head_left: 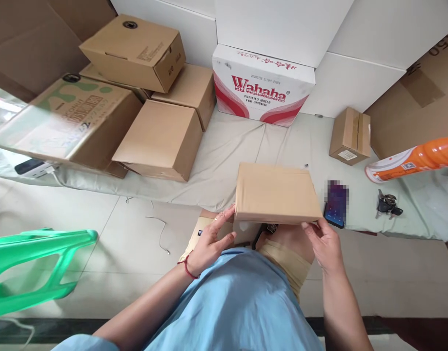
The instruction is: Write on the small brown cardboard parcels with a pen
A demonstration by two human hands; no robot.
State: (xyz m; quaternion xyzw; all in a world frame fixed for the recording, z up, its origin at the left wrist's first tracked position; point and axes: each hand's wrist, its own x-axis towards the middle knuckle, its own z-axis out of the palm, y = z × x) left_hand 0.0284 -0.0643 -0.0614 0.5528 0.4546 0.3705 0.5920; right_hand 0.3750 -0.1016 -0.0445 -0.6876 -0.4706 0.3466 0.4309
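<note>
A flat, plain brown cardboard box (277, 191) lies at the front edge of the cloth-covered surface, its lid side up and unmarked. At its left front corner is my left hand (212, 242), with a red bracelet on the wrist. Its fingers are stretched out, and the fingertips touch the box's side. My right hand (324, 243) is closed on the right front corner, thumb in front and fingers along the side. The undersides of the right fingers are partly hidden. Just right of the box lies a phone (334, 214) with its screen lit.
Several cardboard boxes (160, 136) are stacked at the left, beside a white Wahaba-style water carton (260, 87) marked "Wahaha". A small taped box (350, 135), an orange bottle (414, 158) and keys (388, 204) are at the right. A green stool (59, 268) stands on the floor.
</note>
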